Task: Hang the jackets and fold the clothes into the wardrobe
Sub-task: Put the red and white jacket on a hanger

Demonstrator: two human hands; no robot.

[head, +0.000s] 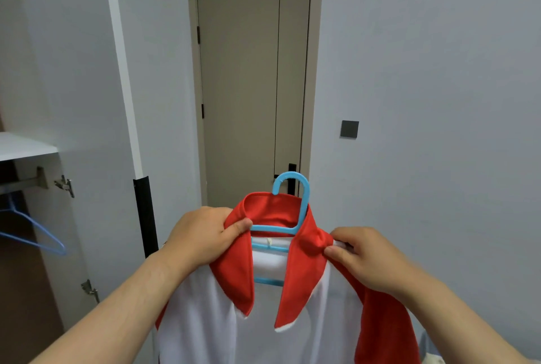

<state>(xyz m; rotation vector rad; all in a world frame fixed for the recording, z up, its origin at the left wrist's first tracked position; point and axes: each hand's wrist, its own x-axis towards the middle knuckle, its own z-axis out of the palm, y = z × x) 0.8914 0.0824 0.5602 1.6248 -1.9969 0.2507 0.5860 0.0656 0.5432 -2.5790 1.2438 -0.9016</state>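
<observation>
putting the jacket on a hanger

both hands, left hand (205,235) and right hand (363,258), pinch the red collar of the jacket (263,319) to settle it on the blue hanger (289,188), right of the wardrobe rail (20,183).

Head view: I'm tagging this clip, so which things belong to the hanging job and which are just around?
In the job: red-and-white jacket, light blue hanger in it, left hand and right hand gripping its collar, wardrobe rail.
Just around: spare hanger, beige door, wall switch.
</observation>
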